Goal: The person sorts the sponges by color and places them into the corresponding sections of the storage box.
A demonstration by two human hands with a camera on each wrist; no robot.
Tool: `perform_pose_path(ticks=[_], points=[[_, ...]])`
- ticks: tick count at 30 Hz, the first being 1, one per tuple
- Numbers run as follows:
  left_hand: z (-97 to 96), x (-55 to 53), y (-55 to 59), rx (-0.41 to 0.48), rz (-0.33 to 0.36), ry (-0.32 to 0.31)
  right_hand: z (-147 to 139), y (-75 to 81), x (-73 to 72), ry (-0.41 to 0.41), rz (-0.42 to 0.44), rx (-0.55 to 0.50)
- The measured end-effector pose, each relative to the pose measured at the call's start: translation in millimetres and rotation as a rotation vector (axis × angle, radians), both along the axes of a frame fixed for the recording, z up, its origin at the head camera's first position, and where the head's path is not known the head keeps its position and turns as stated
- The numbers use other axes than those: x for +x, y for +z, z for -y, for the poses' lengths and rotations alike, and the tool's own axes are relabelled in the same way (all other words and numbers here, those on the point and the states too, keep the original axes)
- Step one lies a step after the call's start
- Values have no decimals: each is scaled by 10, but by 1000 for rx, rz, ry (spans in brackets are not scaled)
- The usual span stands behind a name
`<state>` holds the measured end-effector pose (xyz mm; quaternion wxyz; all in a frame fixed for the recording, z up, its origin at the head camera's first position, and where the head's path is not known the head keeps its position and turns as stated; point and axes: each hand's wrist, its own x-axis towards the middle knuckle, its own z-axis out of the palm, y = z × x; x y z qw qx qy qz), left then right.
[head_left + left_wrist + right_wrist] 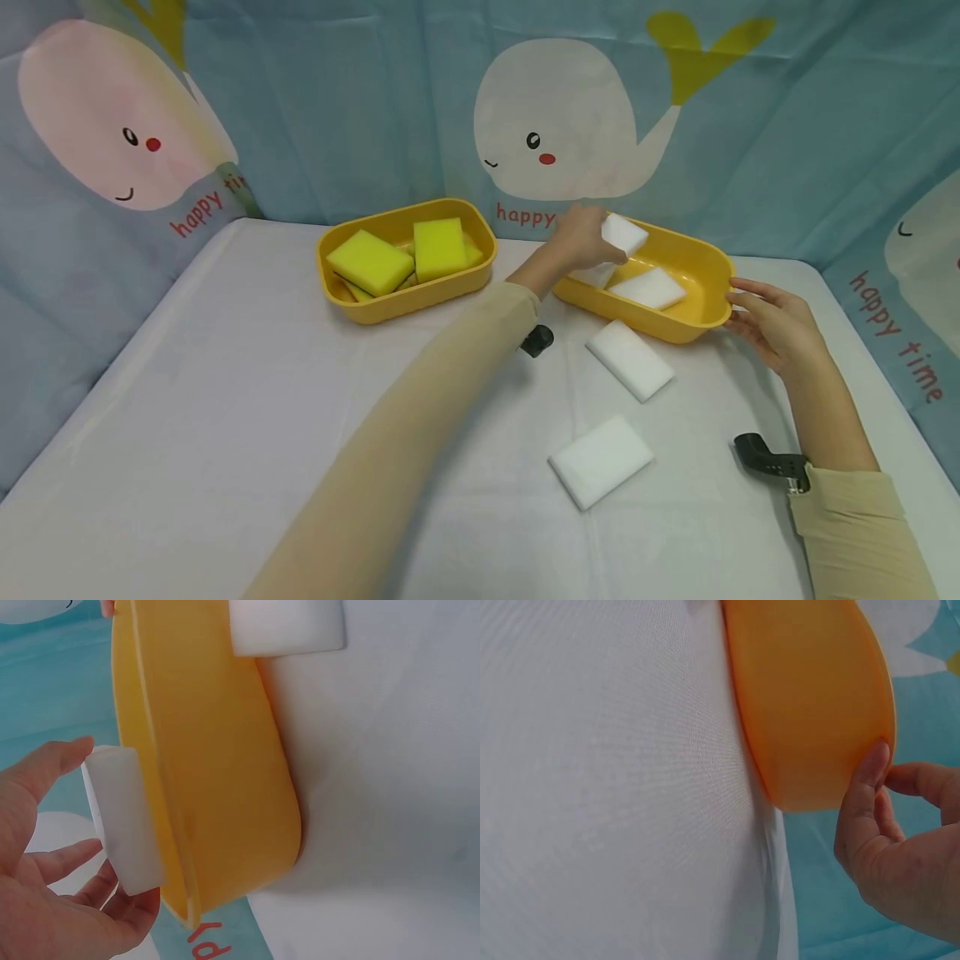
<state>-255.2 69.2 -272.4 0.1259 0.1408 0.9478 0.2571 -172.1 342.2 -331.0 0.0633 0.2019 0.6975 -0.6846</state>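
My left hand [579, 236] holds a white sponge [626, 234] by its edges over the left end of the right-hand yellow tray [678, 331]. In the left wrist view, the thumb and fingers grip the sponge [125, 821] at the tray's rim. Inside that tray lie another white sponge [651, 288] and one more [595, 275], partly hidden by the hand. My right hand [780, 323] is at the tray's right end; in the right wrist view its fingertips pinch the rim of the yellow tray [817, 712].
A second yellow tray [405, 302], holding several yellow sponges [440, 250], stands to the left. On the white tablecloth [225, 400], one white sponge [631, 360] lies just in front of the right tray and another [602, 462] nearer. A whale-print curtain [360, 108] hangs behind.
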Motion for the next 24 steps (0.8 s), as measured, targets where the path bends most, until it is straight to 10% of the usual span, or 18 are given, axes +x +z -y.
perform_pose_path(ticks=[24], points=[[34, 17, -97, 59, -4, 21, -3, -3, -5, 4, 15, 35]])
